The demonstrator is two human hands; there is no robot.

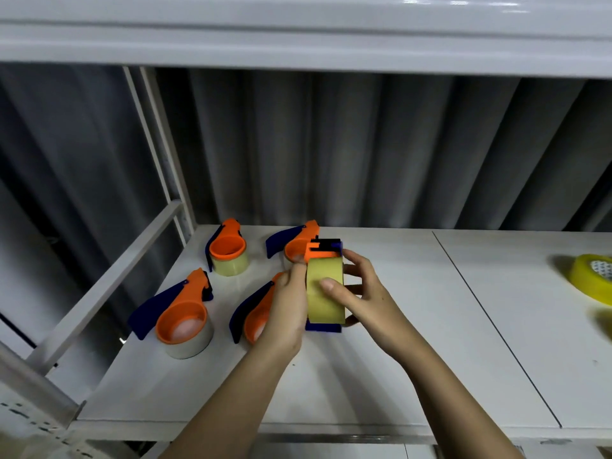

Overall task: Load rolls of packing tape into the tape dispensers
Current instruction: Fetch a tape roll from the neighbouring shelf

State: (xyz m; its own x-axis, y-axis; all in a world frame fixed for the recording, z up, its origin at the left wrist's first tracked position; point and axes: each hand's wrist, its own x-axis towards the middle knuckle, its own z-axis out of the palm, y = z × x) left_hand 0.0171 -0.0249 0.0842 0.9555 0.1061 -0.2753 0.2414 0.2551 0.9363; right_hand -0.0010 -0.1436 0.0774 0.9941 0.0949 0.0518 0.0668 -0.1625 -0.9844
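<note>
A tape roll (324,289) seated in a dispenser (324,248) is grasped between the left hand (286,313) and right hand (359,293), above the shelf (364,376). Behind the left hand, two loaded dispensers (261,313) are partly hidden. Far right of the hands, a yellow roll (592,278) is cut off.

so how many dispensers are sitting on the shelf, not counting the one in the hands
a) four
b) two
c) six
a: four orange-and-blue dispensers rest on the white shelf: back left, back right, front left and front right, the last partly hidden by the left hand; a fifth dispenser is held up by both hands.
</note>
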